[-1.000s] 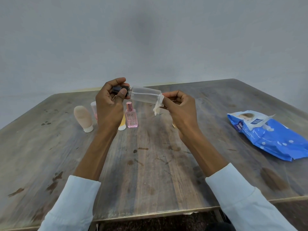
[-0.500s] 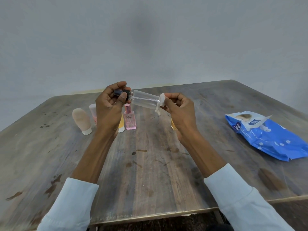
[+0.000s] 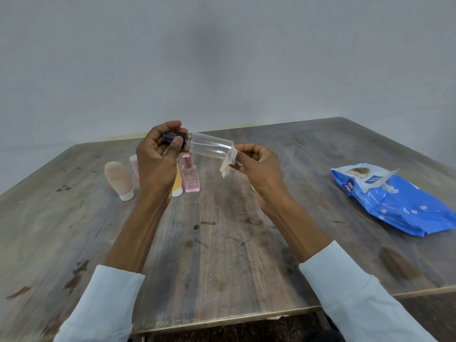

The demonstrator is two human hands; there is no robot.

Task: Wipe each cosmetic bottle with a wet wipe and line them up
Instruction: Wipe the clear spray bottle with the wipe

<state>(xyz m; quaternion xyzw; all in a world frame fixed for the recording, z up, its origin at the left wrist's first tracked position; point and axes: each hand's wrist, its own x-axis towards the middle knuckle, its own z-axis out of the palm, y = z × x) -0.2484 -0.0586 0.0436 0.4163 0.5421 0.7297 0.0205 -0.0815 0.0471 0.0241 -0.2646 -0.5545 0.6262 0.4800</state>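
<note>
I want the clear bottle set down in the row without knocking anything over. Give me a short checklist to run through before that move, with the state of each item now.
1. Clear bottle held firmly: ok, left hand grips its black cap end.
2. Wet wipe under control: ok, right hand pinches it at the bottle's base.
3. Whole bottle wiped: cannot tell.
4. Row standing upright: ok for the pink perfume bottle and the beige tube; the two behind the left hand are partly hidden.
5. Free table space right of the pink bottle: ok.
6. Cap tight: cannot tell.
</note>
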